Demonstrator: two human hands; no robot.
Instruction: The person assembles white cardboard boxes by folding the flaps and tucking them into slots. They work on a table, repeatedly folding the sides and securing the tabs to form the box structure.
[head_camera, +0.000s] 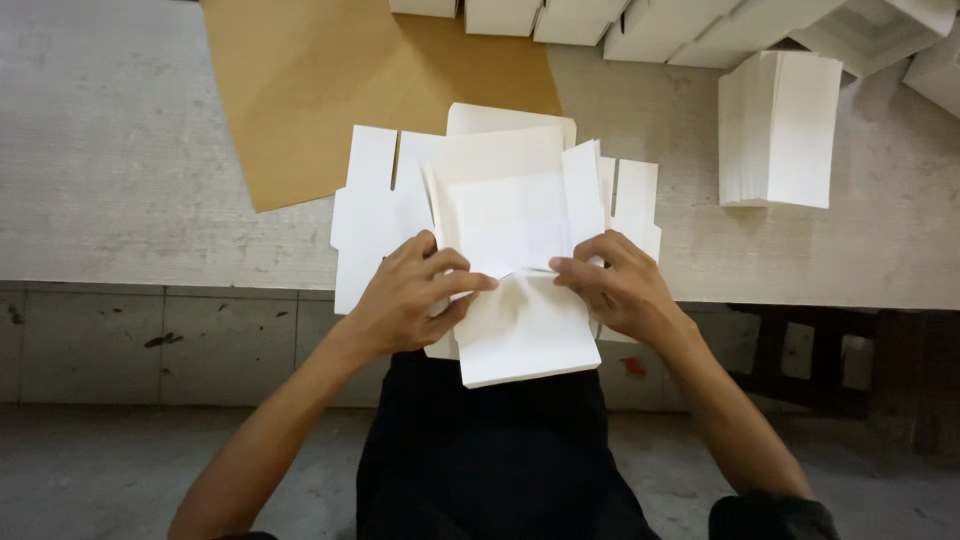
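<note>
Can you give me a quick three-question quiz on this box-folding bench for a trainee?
1. True or false: both hands grip the same white cardboard box blank.
2. What lies under the far left part of the work? A) brown paper sheet B) a metal tray C) a green cloth
3. Where is the stack of flat white blanks relative to the right hand?

Key:
1. True: the left hand and right hand pinch its front flap at the table edge.
2. A.
3. Farther away on the table and to the right, untouched.
</note>
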